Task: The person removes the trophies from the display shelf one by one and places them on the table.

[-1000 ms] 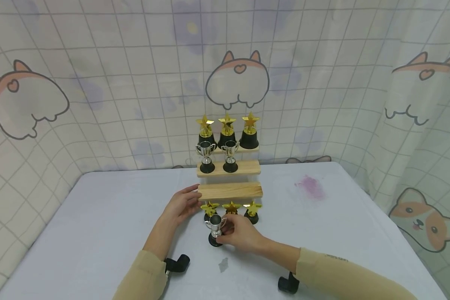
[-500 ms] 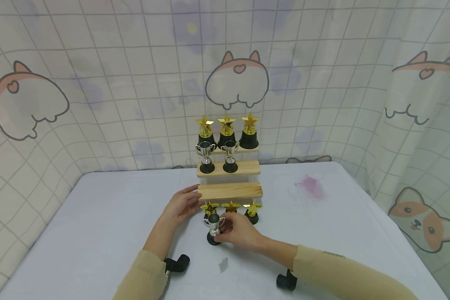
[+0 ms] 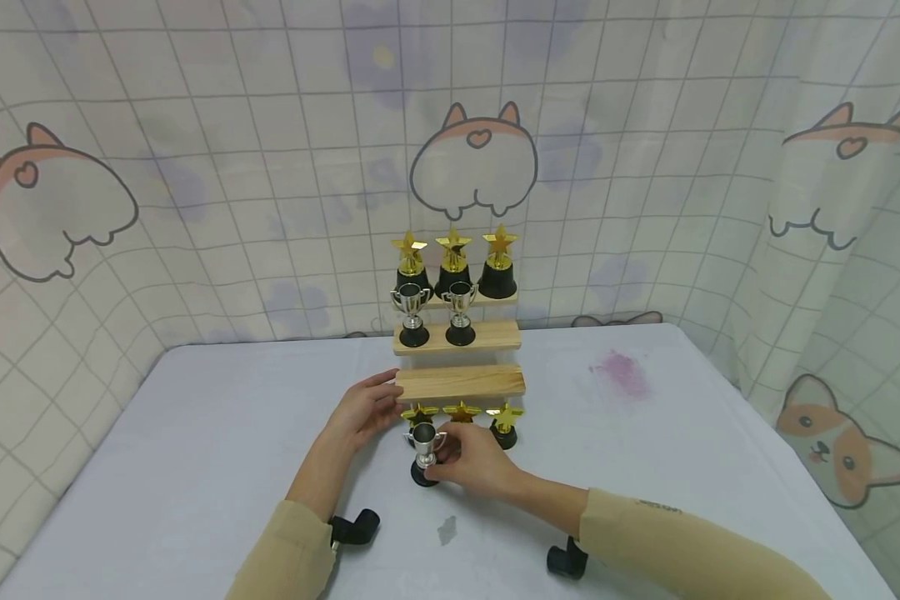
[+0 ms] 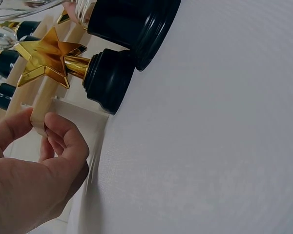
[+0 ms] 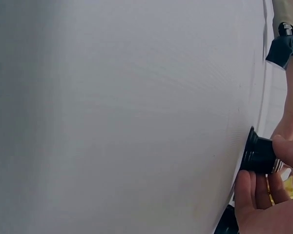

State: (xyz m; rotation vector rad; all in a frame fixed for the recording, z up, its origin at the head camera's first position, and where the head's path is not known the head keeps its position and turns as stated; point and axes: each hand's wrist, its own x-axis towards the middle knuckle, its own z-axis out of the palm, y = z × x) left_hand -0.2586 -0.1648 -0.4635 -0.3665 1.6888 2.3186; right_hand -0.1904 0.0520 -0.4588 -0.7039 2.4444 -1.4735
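Observation:
In the head view my right hand (image 3: 482,463) holds a small silver trophy cup (image 3: 423,437) upright in front of the stand. The right wrist view shows thumb and fingers about its black base (image 5: 260,155). My left hand (image 3: 363,412) pinches the left end of the lowest wooden shelf (image 3: 461,382), thumb on one side and fingers on the other, as the left wrist view shows. Gold star trophies with black bases stand in a row before that shelf; the left one (image 4: 49,56) is close to my left hand, and my right hand partly covers the middle one (image 3: 462,412).
Two silver trophy cups (image 3: 460,305) stand on the middle shelf (image 3: 495,335), leaving its right end bare. Three gold star trophies (image 3: 499,262) occupy the top shelf behind them. A white cloth (image 3: 217,450) covers the table, and a patterned curtain (image 3: 270,208) hangs behind.
My right hand has shifted slightly left and away from me with the silver trophy cup. The left hand has stayed at the shelf end.

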